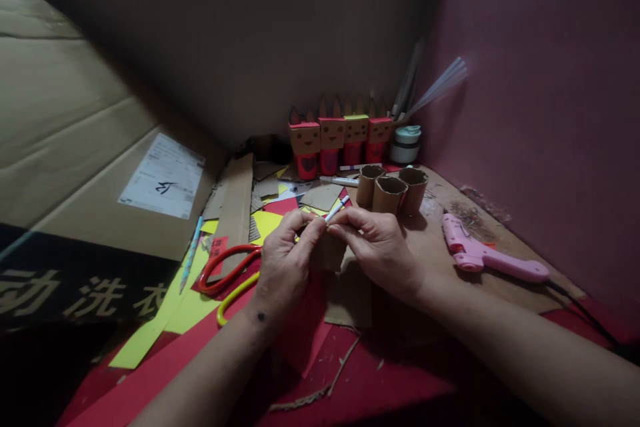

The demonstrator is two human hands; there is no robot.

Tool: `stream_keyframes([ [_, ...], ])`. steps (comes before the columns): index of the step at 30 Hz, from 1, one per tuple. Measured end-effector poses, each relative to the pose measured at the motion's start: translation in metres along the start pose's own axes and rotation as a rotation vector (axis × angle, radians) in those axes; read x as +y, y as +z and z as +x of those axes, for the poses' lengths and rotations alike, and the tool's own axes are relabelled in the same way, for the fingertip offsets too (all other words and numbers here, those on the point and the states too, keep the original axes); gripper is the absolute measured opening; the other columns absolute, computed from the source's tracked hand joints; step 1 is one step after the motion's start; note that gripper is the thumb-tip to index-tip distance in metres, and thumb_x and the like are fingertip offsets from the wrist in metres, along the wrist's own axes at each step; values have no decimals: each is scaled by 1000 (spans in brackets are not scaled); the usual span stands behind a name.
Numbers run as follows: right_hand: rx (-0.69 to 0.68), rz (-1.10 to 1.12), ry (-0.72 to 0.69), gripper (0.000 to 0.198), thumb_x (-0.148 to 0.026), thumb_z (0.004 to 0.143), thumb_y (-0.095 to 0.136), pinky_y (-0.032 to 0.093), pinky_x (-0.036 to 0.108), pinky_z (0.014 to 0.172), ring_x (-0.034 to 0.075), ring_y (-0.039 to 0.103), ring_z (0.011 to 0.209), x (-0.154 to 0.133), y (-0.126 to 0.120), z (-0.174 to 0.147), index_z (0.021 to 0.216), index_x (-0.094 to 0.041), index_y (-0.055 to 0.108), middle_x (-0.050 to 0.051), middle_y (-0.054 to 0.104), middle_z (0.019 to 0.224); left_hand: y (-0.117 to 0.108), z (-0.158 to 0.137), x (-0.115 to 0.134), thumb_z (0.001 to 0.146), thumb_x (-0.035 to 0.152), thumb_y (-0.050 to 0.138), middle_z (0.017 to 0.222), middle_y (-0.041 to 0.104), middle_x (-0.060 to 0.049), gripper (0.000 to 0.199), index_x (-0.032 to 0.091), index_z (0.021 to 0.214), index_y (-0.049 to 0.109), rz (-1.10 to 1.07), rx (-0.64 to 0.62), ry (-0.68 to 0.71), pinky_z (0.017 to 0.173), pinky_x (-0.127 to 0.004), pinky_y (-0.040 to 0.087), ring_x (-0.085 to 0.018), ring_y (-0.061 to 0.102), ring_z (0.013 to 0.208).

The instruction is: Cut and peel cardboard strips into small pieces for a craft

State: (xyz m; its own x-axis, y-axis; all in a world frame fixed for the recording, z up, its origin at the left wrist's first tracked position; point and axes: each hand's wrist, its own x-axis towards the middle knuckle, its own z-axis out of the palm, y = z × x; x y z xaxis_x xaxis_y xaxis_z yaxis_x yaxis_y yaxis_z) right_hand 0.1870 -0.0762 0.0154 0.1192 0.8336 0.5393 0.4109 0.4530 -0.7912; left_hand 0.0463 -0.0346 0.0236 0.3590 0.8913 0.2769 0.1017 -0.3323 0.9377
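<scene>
Currently, head view: left hand [283,267] and right hand [381,247] meet over worktop [450,227], fingers pinched shut on white marker [337,208] above cardboard piece [330,250]. Step judged: marking cardboard. Next move calls for steady tip. Scissors [227,273] beside left hand.

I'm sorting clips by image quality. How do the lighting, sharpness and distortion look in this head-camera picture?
Head view: dim overall, with dark corners and lower edge; the light falls mostly on the middle, where both hands, left hand and right hand, hold a marker over a cardboard piece; the pink glue gun reads clearly; wide-angle bending shows at the edges; fine detail is soft.
</scene>
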Motion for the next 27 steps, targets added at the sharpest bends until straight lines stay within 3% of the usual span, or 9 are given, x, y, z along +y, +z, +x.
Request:
stream_keyframes([
  [7,-36,-22,52,15,-22,85,57,41,23,60,11,52,63,-8,1,2,73,-16,62,0,59,68,-1,-2,3,83,33,58,62,49,3,23,19,66,54,-73,34,-21,53,-23,37,-10,42,57],
  [12,-100,-55,-34,13,-22,89,56,42,22,62,10,54,65,-6,-1,7,81,-15,63,0,60,70,-8,2,5,85,29,57,67,54,2,21,19,66,57,119,128,196,64,-24,41,-12,49,67],
  [14,-93,-129,-125,17,-22,90,53,39,22,57,9,49,60,-5,-5,7,77,-15,61,-1,56,65,-11,5,7,85,27,58,72,59,1,16,19,71,61,141,71,235,67,-25,43,-13,53,70],
  [17,1,-229,-230,23,-22,91,51,33,23,52,8,39,53,-4,-10,7,68,-17,55,-3,46,58,-14,9,7,85,30,59,82,66,-1,14,19,86,67,49,-164,143,68,-28,47,-15,59,74],
  [19,24,-230,-219,25,-23,90,51,32,24,52,8,37,52,-4,-11,8,66,-17,52,-3,43,57,-16,11,5,84,30,61,86,67,-3,14,20,89,70,52,-174,153,72,-31,49,-18,60,79],
  [21,-1,-104,-118,21,-28,90,52,37,24,55,9,43,55,-3,-10,12,71,-18,54,-3,47,60,-18,13,2,82,27,64,86,68,-2,9,23,84,72,118,-49,283,81,-35,47,-19,59,85],
  [23,-19,170,61,19,-37,89,54,43,25,58,11,53,60,-2,-9,16,84,-19,55,-1,54,69,-20,15,-1,80,25,68,89,69,-1,5,27,81,72,191,83,458,93,-38,43,-20,57,95],
  [27,-148,756,518,40,-56,84,55,52,33,61,17,62,65,2,-10,21,96,-18,54,4,61,77,-20,14,-1,79,21,70,107,68,0,12,31,85,72,298,147,684,105,-45,34,-22,47,119],
])
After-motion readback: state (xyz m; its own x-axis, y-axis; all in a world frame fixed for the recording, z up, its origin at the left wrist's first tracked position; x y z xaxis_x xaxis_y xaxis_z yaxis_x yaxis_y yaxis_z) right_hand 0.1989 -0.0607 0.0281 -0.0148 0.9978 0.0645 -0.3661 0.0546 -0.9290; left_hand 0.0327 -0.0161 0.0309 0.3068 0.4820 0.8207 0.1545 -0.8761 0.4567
